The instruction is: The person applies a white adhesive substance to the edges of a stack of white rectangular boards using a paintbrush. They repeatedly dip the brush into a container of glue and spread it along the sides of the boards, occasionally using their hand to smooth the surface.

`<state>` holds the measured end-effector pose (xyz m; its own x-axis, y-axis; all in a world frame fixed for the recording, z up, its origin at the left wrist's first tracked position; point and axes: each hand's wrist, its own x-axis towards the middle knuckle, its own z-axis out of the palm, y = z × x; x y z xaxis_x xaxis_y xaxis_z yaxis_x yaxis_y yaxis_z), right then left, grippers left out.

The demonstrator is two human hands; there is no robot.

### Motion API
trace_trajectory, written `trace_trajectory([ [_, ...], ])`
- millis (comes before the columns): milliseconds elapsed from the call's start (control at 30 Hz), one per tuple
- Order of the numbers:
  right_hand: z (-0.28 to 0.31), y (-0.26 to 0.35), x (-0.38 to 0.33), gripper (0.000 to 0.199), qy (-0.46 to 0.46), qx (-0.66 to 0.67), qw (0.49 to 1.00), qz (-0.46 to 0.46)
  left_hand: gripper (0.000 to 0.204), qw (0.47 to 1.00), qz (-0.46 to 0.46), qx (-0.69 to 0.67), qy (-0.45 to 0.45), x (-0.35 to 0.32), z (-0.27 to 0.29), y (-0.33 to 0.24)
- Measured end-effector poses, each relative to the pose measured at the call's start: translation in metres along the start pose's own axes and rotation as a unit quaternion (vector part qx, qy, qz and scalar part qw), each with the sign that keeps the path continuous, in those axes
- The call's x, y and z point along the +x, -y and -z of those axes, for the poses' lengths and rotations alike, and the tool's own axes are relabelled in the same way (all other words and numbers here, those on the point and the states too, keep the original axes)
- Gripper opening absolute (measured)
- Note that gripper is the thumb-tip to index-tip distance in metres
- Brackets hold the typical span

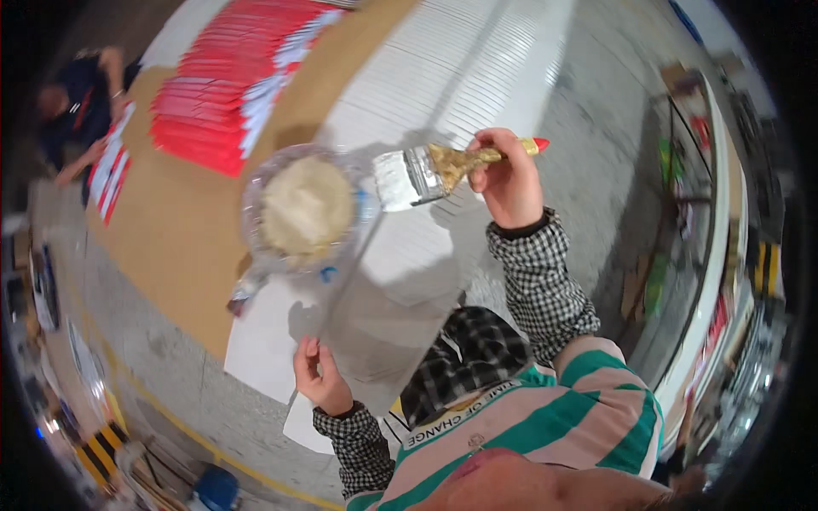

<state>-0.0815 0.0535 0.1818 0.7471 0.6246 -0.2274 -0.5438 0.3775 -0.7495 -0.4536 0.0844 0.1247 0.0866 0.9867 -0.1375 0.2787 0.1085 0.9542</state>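
Note:
In my right hand (pixel 515 183) is a wide flat paintbrush (pixel 400 180), its fingers closed round the wooden handle near the red tip. White paste coats the bristles, and the brush points left above the white sheets. To the left of the bristles stands a round bowl (pixel 254 204) lined with clear plastic, filled with off-white paste (pixel 307 204). My left hand (pixel 322 379) hovers over the near edge of a large white sheet (pixel 268 336), its fingers loosely bent and apart, with nothing visible in them. Beside the bowl lies a second brush (pixel 247 289), partly blurred.
Long rows of overlapping white sheets (pixel 460 77) run away from me. Beyond the bowl, red and white printed pieces (pixel 213 102) lie fanned on brown board (pixel 162 264). A person (pixel 81 111) works at the far left. A framed rack (pixel 711 213) stands on the right.

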Motion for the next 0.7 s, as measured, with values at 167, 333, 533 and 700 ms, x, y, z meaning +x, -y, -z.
trace_trajectory([
  [167,0.102,0.011,-0.01,0.028,-0.076,0.082,0.992,0.065,0.024,0.924,-0.181,0.229,0.247,0.037,-0.078,0.002],
  [333,0.209,0.043,-0.045,0.028,-0.174,0.086,0.976,0.099,0.038,0.834,-0.328,0.302,0.326,0.011,-0.181,-0.002],
  [533,0.278,0.018,-0.059,0.028,-0.185,0.123,0.972,0.078,0.075,0.737,-0.372,0.505,0.25,0.011,-0.27,-0.01],
  [700,0.303,-0.007,-0.051,0.029,-0.191,0.143,0.97,0.045,0.094,0.721,-0.284,0.587,0.233,0.021,-0.302,0.004],
])
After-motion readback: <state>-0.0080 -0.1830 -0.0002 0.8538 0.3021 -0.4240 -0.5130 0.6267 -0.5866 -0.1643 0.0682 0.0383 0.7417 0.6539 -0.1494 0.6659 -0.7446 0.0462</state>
